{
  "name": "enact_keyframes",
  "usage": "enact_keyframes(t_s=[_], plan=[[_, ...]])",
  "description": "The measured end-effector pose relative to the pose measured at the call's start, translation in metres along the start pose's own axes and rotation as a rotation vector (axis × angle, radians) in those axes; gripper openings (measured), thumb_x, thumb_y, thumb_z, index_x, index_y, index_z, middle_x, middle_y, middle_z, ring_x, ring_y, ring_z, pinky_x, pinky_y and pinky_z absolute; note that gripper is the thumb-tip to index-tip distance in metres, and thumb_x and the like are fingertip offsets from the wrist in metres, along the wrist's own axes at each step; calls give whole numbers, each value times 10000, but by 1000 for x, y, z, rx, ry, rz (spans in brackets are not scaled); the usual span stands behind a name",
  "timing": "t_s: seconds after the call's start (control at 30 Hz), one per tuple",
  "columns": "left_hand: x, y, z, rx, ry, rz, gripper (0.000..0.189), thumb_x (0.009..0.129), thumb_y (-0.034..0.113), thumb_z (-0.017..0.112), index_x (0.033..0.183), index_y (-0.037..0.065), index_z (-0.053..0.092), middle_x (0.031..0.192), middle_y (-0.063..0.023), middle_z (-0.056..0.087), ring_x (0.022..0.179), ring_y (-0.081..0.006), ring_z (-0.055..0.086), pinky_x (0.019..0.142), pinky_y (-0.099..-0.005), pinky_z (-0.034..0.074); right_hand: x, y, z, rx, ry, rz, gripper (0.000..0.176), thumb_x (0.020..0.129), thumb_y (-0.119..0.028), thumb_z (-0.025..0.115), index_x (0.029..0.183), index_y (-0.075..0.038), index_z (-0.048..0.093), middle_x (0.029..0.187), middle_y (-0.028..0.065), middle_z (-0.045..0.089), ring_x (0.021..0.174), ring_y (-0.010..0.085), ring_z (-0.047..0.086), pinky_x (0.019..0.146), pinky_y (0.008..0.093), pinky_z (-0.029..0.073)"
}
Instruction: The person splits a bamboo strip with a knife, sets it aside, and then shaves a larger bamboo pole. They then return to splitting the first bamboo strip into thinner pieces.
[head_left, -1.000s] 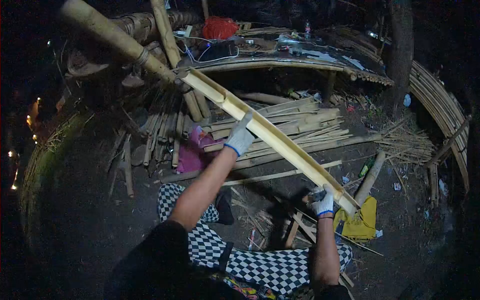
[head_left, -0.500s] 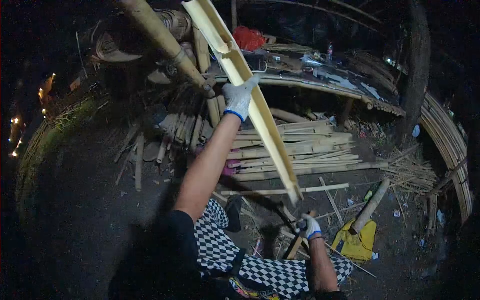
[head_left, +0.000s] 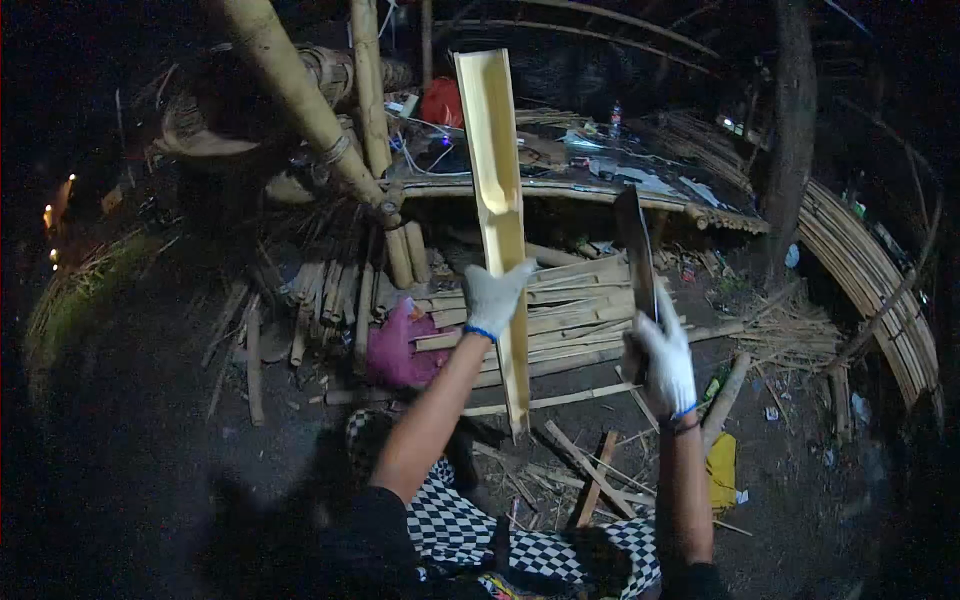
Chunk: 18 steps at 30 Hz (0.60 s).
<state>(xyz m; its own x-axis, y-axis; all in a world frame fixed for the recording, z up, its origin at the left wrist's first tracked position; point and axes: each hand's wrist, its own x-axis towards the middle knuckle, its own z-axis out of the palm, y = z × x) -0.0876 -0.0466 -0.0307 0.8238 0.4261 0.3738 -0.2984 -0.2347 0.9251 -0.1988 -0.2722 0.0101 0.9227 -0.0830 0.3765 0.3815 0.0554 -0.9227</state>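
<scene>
My left hand [head_left: 492,300], in a white glove with a blue cuff, grips a split half of bamboo [head_left: 504,235] below its middle. The bamboo stands nearly upright, its hollow pale face toward me and a node wall across it. My right hand [head_left: 664,368], gloved the same way, is closed on the handle of a machete [head_left: 637,245]. Its dark blade points up, to the right of the bamboo and apart from it. The handle is mostly hidden in my fist.
Split bamboo strips [head_left: 570,305] lie piled ahead on the ground. Behind them is a low bamboo platform [head_left: 660,200] with scattered things. A thick slanting pole [head_left: 300,95] rises at left. A pink bag [head_left: 400,345], wood pieces [head_left: 597,480] and a yellow bag [head_left: 721,470] lie nearer.
The bamboo has swung from a slant to nearly upright, my left hand lower in view. My right hand has risen from near the ground, bringing the machete up beside it. The view has shifted.
</scene>
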Motion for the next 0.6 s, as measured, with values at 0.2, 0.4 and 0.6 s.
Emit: enact_keyframes(t_s=[0.2, 0.4, 0.6], plan=[[-49, -50, 34, -305, -60, 120, 299, 757, 128, 712, 1004, -5, 609, 824, -87, 677, 749, -177, 643, 685, -307, 496, 40, -116, 71, -281, -41, -261, 336, 898, -197, 553, 1208, -72, 511, 686, -16, 521, 532, 49, 467, 457, 225, 392], [-70, -43, 39, -216, -113, 90, 289, 777, 131, 695, 1018, 7, 595, 853, -108, 663, 783, -193, 636, 705, -313, 488, 83, -130, 100, -618, -50, -431, 289, 886, -275, 534, 1032, -26, 534, 714, 168, 587, 635, 285, 594, 571, 375, 462], [-64, -50, 59, -331, -85, 62, 296, 764, 118, 697, 1017, 17, 582, 912, -118, 639, 830, -228, 625, 733, -335, 479, 93, -134, 110, -731, 19, -561, 313, 888, -295, 498, 979, 2, 533, 837, 274, 603, 826, 448, 584, 705, 455, 471]])
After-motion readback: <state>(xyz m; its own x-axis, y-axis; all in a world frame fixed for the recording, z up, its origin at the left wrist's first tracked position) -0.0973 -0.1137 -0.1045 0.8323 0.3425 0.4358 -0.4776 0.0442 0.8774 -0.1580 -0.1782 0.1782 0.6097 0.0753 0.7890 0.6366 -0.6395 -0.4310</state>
